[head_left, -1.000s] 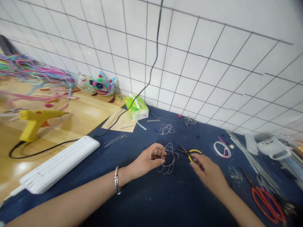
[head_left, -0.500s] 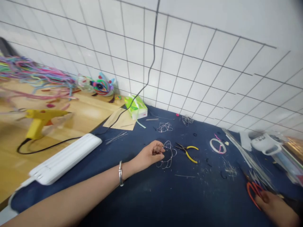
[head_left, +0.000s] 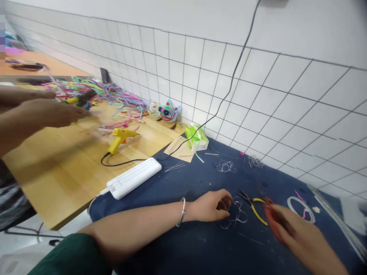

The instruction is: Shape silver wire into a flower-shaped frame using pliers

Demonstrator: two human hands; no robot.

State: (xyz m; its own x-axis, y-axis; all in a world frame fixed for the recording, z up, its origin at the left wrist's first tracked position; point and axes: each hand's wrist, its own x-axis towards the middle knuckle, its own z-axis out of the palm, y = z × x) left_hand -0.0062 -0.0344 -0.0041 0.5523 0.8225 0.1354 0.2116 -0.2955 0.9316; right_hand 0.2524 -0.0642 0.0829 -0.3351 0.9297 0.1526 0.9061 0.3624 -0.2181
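The white wall (head_left: 304,26), plain above and dark-gridded below, backs a blue table (head_left: 218,252) adjoining a wooden table (head_left: 63,187) at left, with an orange table (head_left: 64,69) beyond, and lighting bright and even.

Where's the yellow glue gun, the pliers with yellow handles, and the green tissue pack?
Glue gun (head_left: 119,136): head view, on its yellow body.
Pliers (head_left: 251,201): head view, near the joint.
Tissue pack (head_left: 198,137): head view, on its top.
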